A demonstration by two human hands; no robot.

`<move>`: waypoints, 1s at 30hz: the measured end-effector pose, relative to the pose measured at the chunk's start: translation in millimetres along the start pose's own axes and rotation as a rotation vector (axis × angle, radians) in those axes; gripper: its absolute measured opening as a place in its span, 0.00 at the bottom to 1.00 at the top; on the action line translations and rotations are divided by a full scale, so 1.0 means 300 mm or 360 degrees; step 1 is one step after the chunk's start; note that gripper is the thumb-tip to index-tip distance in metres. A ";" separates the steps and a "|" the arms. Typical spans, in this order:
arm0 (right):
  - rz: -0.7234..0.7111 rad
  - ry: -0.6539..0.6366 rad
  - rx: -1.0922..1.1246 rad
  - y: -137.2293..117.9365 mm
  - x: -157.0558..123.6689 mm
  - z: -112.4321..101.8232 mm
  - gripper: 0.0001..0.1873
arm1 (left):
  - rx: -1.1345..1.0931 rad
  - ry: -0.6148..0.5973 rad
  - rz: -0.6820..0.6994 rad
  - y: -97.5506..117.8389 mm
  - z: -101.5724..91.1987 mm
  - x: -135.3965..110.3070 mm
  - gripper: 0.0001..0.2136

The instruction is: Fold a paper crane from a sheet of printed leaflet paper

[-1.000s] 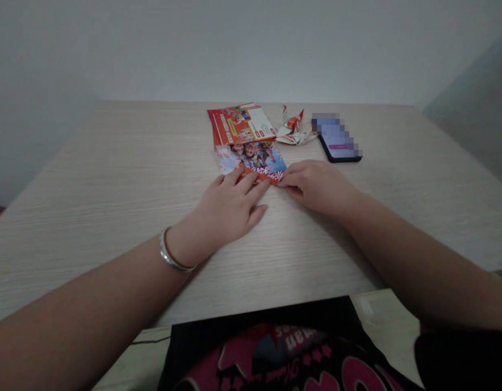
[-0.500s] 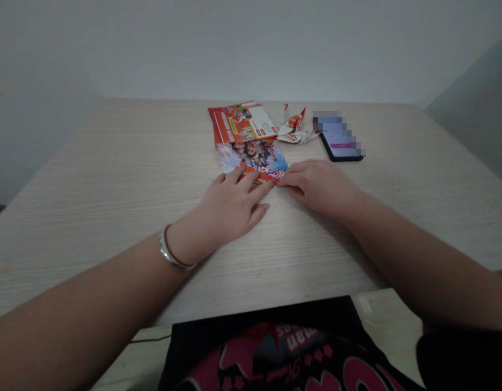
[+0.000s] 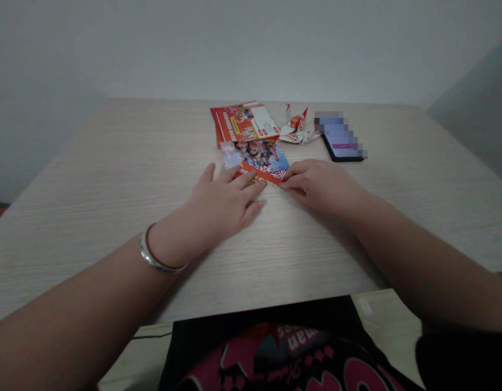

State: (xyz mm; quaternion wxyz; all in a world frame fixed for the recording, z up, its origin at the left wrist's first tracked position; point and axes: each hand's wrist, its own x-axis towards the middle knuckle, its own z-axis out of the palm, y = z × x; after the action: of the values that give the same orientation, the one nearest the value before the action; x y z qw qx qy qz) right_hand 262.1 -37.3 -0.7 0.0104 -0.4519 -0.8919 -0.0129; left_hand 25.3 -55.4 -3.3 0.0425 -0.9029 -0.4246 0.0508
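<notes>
Presses the left hand (image 3: 224,203) flat, grip spread, with the fingertips (image 3: 246,178) resting on the near edge of the folded leaflet (image 3: 257,155). Pinches that leaflet's near right corner with the right hand (image 3: 320,184), grip closed on the paper (thumb mostly tucked under the fingers). Leaves the leaflet lying flat, printed side up, on the desk (image 3: 112,163), just beyond both hands and about mid-width. Wears a silver bangle (image 3: 153,259) on the left wrist. Farther back, meeting the leaflet's far edge: a second leaflet (image 3: 245,122). Just right of that, a small folded paper figure (image 3: 295,129); right again, a phone (image 3: 344,145) face up with its screen lit, near the right hand but apart from it.
</notes>
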 end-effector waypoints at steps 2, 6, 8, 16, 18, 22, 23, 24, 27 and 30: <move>0.0000 0.0014 0.0027 0.005 -0.003 0.000 0.15 | -0.0014 -0.0054 -0.0082 -0.003 -0.020 -0.004 0.25; 0.0000 0.0037 0.0064 0.017 -0.009 0.003 0.14 | 0.0014 -0.0054 -0.0190 -0.017 -0.047 -0.006 0.24; -0.0009 0.0053 0.0077 0.023 -0.011 0.004 0.14 | 0.0061 -0.0032 -0.0202 -0.024 -0.054 -0.006 0.24; -0.0003 0.0099 0.0067 0.033 -0.017 0.010 0.14 | 0.0285 -0.0007 -0.0338 -0.064 -0.058 -0.001 0.20; -0.0016 0.0113 0.0070 0.035 -0.017 0.012 0.14 | 0.0270 0.0097 -0.0317 -0.074 -0.052 0.004 0.19; -0.0043 0.0126 0.0082 0.036 -0.016 0.013 0.13 | 0.0183 0.0491 -0.0212 -0.079 -0.028 0.028 0.14; -0.0042 0.0120 0.0079 0.035 -0.016 0.012 0.13 | 0.0144 0.0542 -0.0173 -0.079 -0.019 0.037 0.14; -0.0037 0.0108 0.0070 0.033 -0.015 0.009 0.13 | 0.0131 0.0531 -0.0025 -0.079 -0.009 0.046 0.14; 0.0005 0.0071 0.0023 0.021 -0.017 -0.004 0.13 | 0.0105 0.0429 0.0298 -0.080 0.014 0.069 0.17; 0.0070 0.0065 -0.0001 0.007 -0.019 -0.016 0.13 | 0.0166 0.0280 0.0272 -0.074 0.009 0.077 0.17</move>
State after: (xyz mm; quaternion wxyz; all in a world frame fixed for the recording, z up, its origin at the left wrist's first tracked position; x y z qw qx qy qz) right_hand 267.1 -40.8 3.9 0.0290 -0.4711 -0.8813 -0.0221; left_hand 22.6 -23.5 -4.7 0.1218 -0.9334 -0.3375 -0.0031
